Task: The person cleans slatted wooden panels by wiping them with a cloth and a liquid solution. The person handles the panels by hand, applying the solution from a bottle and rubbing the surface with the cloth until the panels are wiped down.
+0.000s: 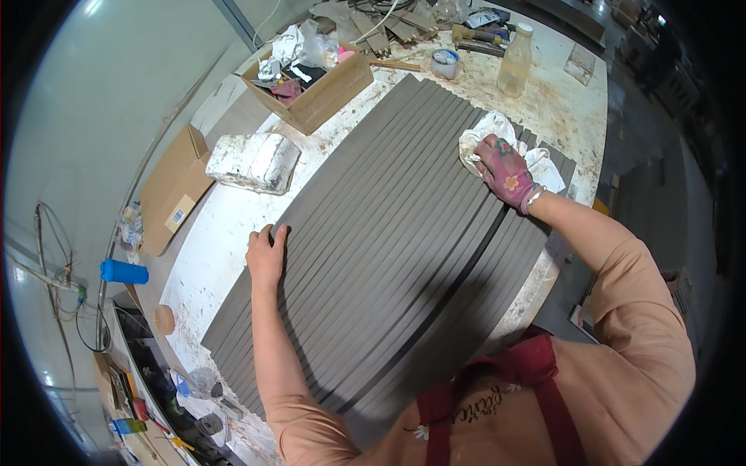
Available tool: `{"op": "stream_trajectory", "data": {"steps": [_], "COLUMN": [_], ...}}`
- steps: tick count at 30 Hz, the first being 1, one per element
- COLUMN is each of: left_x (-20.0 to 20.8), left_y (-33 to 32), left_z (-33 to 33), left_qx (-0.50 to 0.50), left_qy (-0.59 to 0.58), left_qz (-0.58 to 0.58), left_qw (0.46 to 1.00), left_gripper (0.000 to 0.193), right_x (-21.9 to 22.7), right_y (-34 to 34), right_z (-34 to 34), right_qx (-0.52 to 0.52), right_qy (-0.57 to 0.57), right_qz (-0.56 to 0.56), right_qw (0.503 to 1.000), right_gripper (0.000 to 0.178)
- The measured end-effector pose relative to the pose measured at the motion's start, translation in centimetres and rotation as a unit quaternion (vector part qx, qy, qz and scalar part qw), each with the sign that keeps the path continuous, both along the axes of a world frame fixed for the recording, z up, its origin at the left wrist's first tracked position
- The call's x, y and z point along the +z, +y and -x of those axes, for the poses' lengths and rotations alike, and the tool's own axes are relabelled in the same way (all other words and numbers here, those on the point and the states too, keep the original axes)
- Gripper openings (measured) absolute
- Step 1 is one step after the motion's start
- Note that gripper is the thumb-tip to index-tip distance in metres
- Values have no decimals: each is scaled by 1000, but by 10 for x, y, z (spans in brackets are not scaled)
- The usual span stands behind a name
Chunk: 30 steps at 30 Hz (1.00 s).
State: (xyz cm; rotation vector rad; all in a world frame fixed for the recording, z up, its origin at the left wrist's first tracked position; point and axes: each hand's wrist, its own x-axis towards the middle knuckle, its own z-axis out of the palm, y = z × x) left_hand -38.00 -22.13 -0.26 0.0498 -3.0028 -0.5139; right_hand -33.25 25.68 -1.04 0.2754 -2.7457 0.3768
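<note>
Long grey strips (373,210) lie side by side across the table, forming a broad ribbed sheet with a dark gap towards its right side. My bare left hand (266,255) rests at the sheet's left edge, thumb and fingers apart. In a pink flowered glove, my right hand (507,172) presses a crumpled white cloth (491,129) onto the strips near their far right end. Its fingers are curled over the cloth, and part of the cloth spreads out beside the wrist.
Beyond the sheet's left edge are a white wrapped block (252,161) and a cardboard box (330,89) of scraps. A bottle (514,62), a small tub (444,64) and tools (478,37) stand at the back. A blue cup (124,272) is at far left.
</note>
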Motion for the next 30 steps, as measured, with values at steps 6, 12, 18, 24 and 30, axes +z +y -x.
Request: {"op": "stream_trajectory", "data": {"steps": [6, 12, 18, 24, 30], "left_x": [0, 21, 14, 6, -21], "left_y": [-8, 12, 23, 3, -2], "left_z": [4, -16, -28, -2, 7], "left_qx": [-14, -43, -78, -92, -43], "left_qy": [-14, -24, -26, 11, -51], "left_qz": [-24, 7, -1, -18, -82], "left_qw": [1000, 999, 997, 995, 994], "left_gripper": [54, 47, 40, 39, 43], "right_x": [-1, -17, 47, -12, -34], "right_y": [1, 14, -51, -124, -120], "right_z": [3, 12, 83, 148, 140], "right_qx": [7, -19, 117, 55, 76], "right_qy": [-12, -17, 149, 4, 125], "right_qz": [-2, 126, 79, -36, 0], "right_qw": [1000, 992, 979, 998, 989], "right_gripper": [22, 22, 26, 27, 25]}}
